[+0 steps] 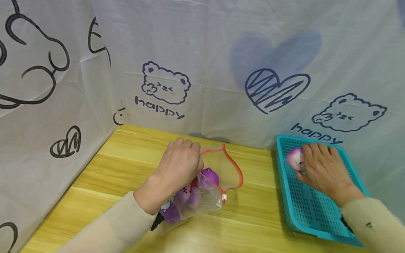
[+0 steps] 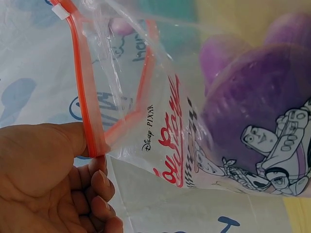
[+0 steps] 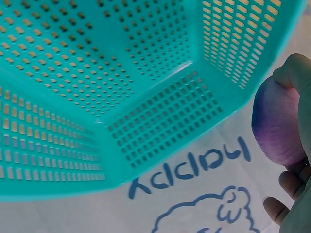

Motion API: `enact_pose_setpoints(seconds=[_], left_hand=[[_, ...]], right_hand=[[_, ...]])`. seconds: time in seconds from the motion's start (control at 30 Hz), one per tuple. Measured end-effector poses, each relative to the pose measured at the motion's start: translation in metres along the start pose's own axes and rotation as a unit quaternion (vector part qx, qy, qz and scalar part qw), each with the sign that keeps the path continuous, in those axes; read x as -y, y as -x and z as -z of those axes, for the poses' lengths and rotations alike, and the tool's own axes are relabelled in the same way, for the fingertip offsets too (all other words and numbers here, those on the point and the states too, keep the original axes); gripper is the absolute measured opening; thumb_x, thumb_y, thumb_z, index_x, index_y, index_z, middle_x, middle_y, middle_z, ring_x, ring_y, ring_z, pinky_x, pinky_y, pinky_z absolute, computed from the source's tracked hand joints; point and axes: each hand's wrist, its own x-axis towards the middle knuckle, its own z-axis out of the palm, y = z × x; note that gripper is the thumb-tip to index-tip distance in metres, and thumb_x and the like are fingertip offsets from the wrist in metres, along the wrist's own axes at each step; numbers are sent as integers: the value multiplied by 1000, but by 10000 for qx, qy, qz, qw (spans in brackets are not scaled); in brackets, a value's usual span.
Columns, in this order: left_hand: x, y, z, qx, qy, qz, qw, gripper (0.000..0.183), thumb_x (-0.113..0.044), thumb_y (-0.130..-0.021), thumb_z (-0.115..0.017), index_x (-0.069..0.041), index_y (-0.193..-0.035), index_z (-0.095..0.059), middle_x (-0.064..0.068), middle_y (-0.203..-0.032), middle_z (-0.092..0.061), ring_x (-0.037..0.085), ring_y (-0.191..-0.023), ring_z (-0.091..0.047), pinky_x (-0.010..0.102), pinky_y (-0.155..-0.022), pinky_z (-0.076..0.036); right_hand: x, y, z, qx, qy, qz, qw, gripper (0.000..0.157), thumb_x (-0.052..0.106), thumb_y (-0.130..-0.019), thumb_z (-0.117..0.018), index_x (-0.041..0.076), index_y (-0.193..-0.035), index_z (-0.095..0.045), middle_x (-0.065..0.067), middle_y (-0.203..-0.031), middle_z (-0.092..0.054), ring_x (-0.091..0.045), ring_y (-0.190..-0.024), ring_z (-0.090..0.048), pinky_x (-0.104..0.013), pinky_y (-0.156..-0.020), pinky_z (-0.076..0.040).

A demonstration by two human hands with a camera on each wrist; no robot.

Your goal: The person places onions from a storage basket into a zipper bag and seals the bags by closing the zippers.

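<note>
My left hand [image 1: 181,161] pinches the red-edged mouth of a clear zip bag [image 1: 210,202] between thumb and fingers. The bag's mouth gapes toward the right, and a white slider hangs at its edge. Several rounded purple toys lie inside; one purple toy [image 1: 210,177] with a pointed tip sits near the mouth. In the left wrist view, the bag [image 2: 160,150] shows printed cartoon figures and red lettering. My right hand [image 1: 325,170] grips a round pink-and-purple toy [image 1: 294,159] above the far part of a turquoise basket [image 1: 282,189]. The right wrist view shows the toy [image 3: 274,124] against the palm side.
The basket has perforated walls and stands at the right of the wood-grain table [image 1: 252,225]. A white cloth [image 1: 209,41] with bear and heart drawings hangs behind the table and along its left side.
</note>
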Motion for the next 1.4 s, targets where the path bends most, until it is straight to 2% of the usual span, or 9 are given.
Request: enact_pose_setpoints(seconds=[0.33,0.53,0.7,0.87,1.0,1.2,1.4], left_hand=[[0,-2,1,-90,18,-52,9999,19,-13,-79,-59,-11,-66,-46,1,-60,-39,21,-60,-37,30,-52,-23],[-1,-3,3,-215,-147,-146,9996,16,-12,-79,-59,-11,-67,-47,1,-61,-38,21,-60,-37,29,-53,-23],[0,-3,3,-353,-325,-254,9985,16,-12,-79,-59,-10,-67,-48,1,-62,-39,20,-60,-37,29,-53,-22],[1,-4,5,-282,-341,-253,9987,15,-13,-79,-59,-10,-68,-49,1,-62,-40,21,-61,-38,29,-54,-23],[1,-5,8,-212,-307,-202,9991,15,-13,-79,-59,-11,-68,-49,1,-62,-40,21,-62,-38,30,-54,-23],[2,-5,9,-208,-224,-132,9994,16,-11,-77,-58,-11,-67,-47,1,-62,-39,22,-62,-38,30,-55,-24],[2,-3,10,-231,-145,-107,9996,16,-11,-76,-58,-11,-66,-45,2,-62,-39,22,-62,-38,30,-55,-24]], right_hand=[[13,-19,20,-125,-173,-186,9996,77,49,-65,-74,-5,-112,-44,-23,-102,-50,-41,-94,-44,-50,-74,-39],[27,-33,33,-464,-252,15,9986,79,50,-65,-73,-7,-112,-47,-25,-103,-51,-43,-93,-45,-52,-74,-39],[44,-45,45,-691,-351,117,9969,79,52,-65,-72,-6,-112,-48,-25,-103,-53,-42,-95,-47,-52,-75,-40],[66,-59,58,-913,-634,178,9936,73,52,-68,-65,-5,-111,-50,-23,-103,-54,-42,-96,-49,-53,-79,-41],[86,-72,71,-841,-858,269,9924,73,53,-69,-65,-2,-114,-50,-19,-107,-55,-38,-100,-49,-51,-81,-41],[114,-88,86,-758,-1129,679,9884,80,56,-66,-73,2,-121,-48,-15,-113,-53,-34,-105,-48,-49,-85,-41],[137,-102,91,-755,-1180,1207,9828,79,56,-71,-68,4,-126,-48,-12,-115,-54,-33,-105,-49,-47,-87,-41]])
